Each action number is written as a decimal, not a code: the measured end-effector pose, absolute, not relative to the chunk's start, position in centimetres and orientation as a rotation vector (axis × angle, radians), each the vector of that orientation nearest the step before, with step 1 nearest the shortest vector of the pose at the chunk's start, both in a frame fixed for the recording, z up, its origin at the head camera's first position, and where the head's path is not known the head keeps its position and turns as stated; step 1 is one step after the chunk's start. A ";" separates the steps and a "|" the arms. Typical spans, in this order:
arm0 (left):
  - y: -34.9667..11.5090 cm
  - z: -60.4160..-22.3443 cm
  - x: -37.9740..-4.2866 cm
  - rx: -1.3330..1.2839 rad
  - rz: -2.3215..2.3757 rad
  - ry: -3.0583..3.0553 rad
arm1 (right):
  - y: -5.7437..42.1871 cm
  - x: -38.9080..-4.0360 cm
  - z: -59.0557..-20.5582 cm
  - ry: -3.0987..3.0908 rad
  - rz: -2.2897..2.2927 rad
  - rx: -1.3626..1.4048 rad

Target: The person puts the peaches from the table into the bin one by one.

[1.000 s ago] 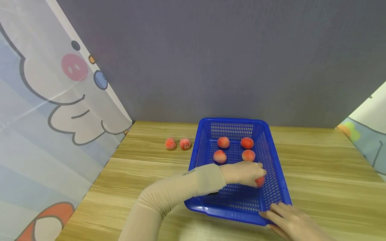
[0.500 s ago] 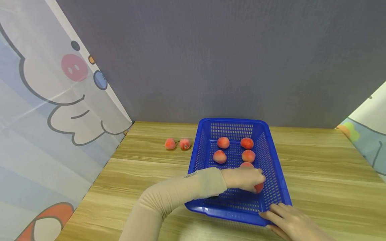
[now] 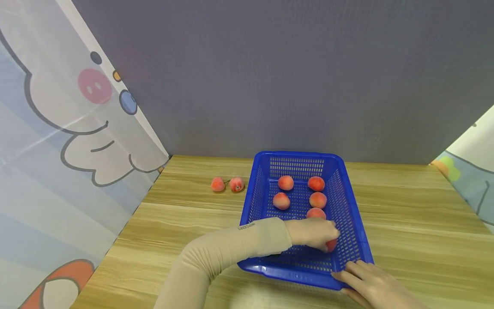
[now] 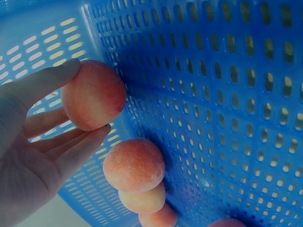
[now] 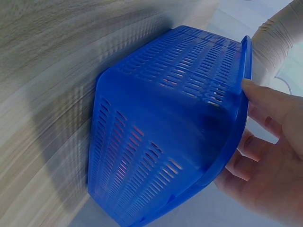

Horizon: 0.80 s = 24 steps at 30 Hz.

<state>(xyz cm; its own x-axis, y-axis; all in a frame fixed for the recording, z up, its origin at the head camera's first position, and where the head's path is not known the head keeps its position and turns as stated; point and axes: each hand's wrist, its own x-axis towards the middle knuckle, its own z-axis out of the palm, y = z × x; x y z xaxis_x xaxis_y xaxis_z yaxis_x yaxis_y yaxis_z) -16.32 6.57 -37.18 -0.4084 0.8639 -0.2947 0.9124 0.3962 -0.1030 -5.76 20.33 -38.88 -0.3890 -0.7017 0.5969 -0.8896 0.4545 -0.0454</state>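
My left hand [image 3: 313, 231] reaches across into a blue slotted plastic basket [image 3: 297, 277]. It pinches a red-orange peach [image 4: 93, 95] between thumb and fingertips, beside the basket's right wall; the head view shows only part of that peach below the hand. Just behind it, a loose peach [image 3: 316, 213] sits partly covered by the hand. Farther back in the same row lie two others, a paler peach [image 3: 318, 200] and a redder peach [image 3: 316, 183]. At the near right corner, my right hand [image 3: 366, 279] grips the basket's rim [image 5: 242, 106], thumb on one side and fingers on the other.
Inside the basket's left half rest a front peach [image 3: 281, 201] and a back peach [image 3: 286, 183]. Two red fruits [image 3: 237, 184] with a dark stem between them lie on the wooden table [image 3: 185, 214], left of the basket. A grey panel [image 3: 289, 77] rises behind.
My left hand has shifted slightly toward the basket's near side with its peach. Another peach behind that hand has come into view. The right hand and basket have stayed put.
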 end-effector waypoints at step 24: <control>6.4 -37.8 -16.5 1.646 -0.386 2.470 | 20.3 -5.7 -38.9 -2.209 0.481 1.311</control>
<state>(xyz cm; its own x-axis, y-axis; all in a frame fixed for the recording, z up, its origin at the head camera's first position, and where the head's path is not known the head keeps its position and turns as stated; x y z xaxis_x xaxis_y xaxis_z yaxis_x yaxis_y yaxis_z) -16.54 6.39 -37.80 -0.3874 0.8837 -0.2628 0.9217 0.3653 -0.1305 -5.70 20.27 -38.85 -0.3943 -0.6977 0.5981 -0.8832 0.4675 -0.0369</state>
